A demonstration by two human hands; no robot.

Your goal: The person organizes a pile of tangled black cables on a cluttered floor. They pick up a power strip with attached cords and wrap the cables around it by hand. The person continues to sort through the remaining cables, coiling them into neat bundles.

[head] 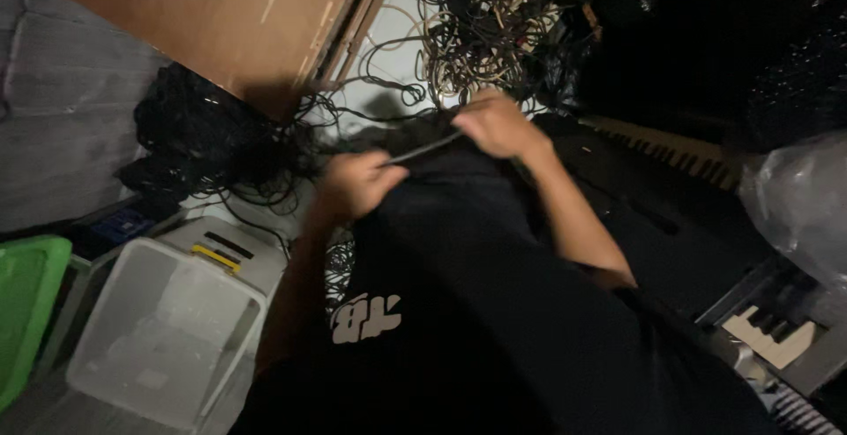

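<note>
left hand (pixel 353 186) pinches black cable (pixel 423 148) | right hand (pixel 496 124) fingers clamp its other end | judgement: keep it taut, clear of cable tangle (pixel 468 38)

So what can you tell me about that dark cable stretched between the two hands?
The cable is thin and dark, black or dark grey, with a smooth sheath that looks like plastic or rubber. A short, nearly straight length runs taut on a slant between the left hand below and the right hand above, both closed on it. Its ends are hidden in the fists; whether it joins the tangle of cables behind cannot be told.
</note>
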